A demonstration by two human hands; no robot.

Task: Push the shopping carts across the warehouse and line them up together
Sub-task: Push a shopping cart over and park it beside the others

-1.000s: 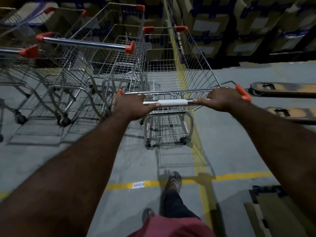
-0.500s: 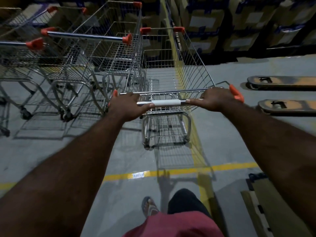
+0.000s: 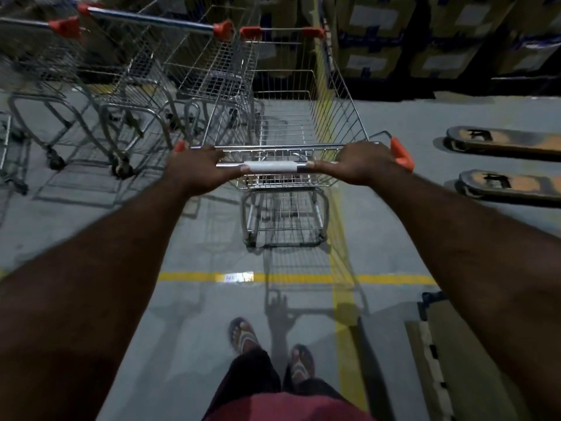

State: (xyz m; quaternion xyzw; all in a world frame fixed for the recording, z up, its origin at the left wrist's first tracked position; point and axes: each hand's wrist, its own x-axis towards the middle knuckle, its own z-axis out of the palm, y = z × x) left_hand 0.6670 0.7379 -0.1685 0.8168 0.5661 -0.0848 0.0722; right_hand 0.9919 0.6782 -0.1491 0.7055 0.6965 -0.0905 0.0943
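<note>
Gripping the handle [image 3: 273, 167] of the pushed cart [image 3: 337, 95] with both hands, well apart on the bar: left hand [image 3: 197, 170] curled round it near the left end, right hand [image 3: 358, 165] curled round it near the right end, bare bar between.

Rolled forward over the last second. Nose now drawn level with the handle end of the nearest parked cart [image 3: 209, 68], side mesh just beside that cart's basket, possibly touching; hard to tell through overlapping wire and blur. Straddling the long yellow floor line [image 3: 343, 238], with the cross line [image 3: 303, 278] behind the wheels. Feet [image 3: 246, 335] side by side instead of mid-stride as a second ago, so probably slowing. Reads as nearly in line with the row. Left to do, by this judgement: a final nudge forward and squaring the handle with the neighbours'.

Further left, more parked carts [image 3: 36, 56], blurred, facing the same way. Straight ahead, stacked cardboard boxes [image 3: 379, 34] on dark racking, close beyond the nose: little room to overshoot. To the right, two pallet-jack forks [image 3: 501, 144] flat on the floor, well apart from the cart, no obstacle unless swinging right. Lower right, a flat board or pallet [image 3: 449, 360], unclear which.
</note>
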